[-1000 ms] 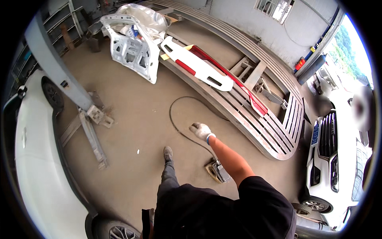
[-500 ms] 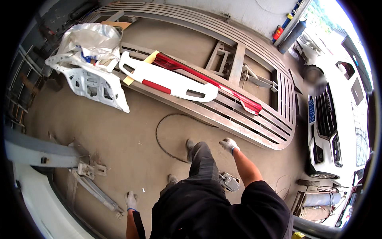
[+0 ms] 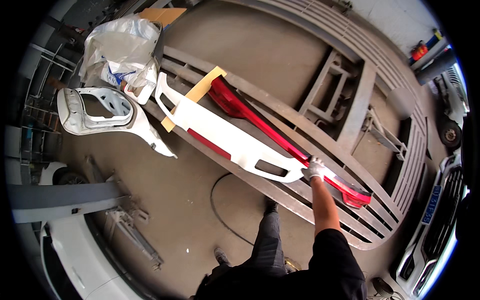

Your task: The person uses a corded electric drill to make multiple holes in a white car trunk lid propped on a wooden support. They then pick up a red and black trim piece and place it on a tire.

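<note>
My right hand [image 3: 313, 168], in a whitish work glove, is on the long red light bar [image 3: 270, 134], toward its right end. Its fingers lie over the bar and the thumb is on the near side, close to the end of a white bumper trim piece [image 3: 220, 131]. This trim, with a red inset [image 3: 209, 144] and an opening at each end, lies along the near side of the bar. Beneath the left ends of both sits a yellow strip [image 3: 202, 89]. A slatted metal frame [image 3: 280, 192] bears these parts. My left hand is out of view.
A white body panel [image 3: 107, 131] and a crumpled plastic bag [image 3: 125, 42] are at the frame's left end. A dark hose [image 3: 212, 200] curves over the floor. White cars stand at lower left [image 3: 95, 260] and right [image 3: 425, 250]. A grey lift arm [image 3: 70, 200] juts in from the left.
I have stepped up to the frame. My right hand has gone from hanging above the floor to the red light bar. My left hand has left the view.
</note>
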### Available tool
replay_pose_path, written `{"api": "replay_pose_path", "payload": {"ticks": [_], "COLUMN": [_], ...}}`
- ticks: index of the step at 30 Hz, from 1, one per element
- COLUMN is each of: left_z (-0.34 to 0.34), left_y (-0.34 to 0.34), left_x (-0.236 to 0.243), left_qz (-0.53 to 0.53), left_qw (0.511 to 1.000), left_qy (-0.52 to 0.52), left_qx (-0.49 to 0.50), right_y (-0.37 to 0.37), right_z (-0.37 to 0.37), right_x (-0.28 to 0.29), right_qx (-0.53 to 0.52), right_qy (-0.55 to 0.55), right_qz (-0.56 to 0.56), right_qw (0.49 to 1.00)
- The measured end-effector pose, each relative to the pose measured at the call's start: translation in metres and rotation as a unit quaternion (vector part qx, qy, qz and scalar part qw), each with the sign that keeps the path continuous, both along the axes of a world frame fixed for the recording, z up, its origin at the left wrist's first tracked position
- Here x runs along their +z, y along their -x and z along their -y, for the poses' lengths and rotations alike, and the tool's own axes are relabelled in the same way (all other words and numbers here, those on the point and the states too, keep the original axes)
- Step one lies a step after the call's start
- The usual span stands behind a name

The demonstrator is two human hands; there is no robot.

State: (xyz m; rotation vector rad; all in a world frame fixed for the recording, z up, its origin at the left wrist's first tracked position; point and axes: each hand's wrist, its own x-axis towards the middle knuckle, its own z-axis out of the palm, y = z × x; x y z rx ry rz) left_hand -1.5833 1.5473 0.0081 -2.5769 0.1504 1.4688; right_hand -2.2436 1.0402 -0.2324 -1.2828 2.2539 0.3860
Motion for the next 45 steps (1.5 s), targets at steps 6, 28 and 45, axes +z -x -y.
{"api": "replay_pose_path", "payload": {"ticks": [6, 28, 45], "left_z": [0.043, 0.567, 0.526], "left_y": [0.019, 0.447, 0.263], "left_x": [0.039, -0.032, 0.094], "left_qz": [0.022, -0.431, -0.63], "left_qw": [0.997, 0.822, 0.687], "left_qy": [-0.075, 0.312, 0.289], "left_qx": [0.017, 0.2, 0.217], "right_y": [0.05, 0.021, -0.188], "right_z": [0.016, -0.048, -0.216], "right_x": [-0.035, 0.287, 0.431], "right_qx": [0.079, 0.099, -0.158], "right_qy": [0.007, 0.063, -0.128], "right_qz": [-0.015, -0.005, 0.514], "right_qw": [0.997, 0.993, 0.833]}}
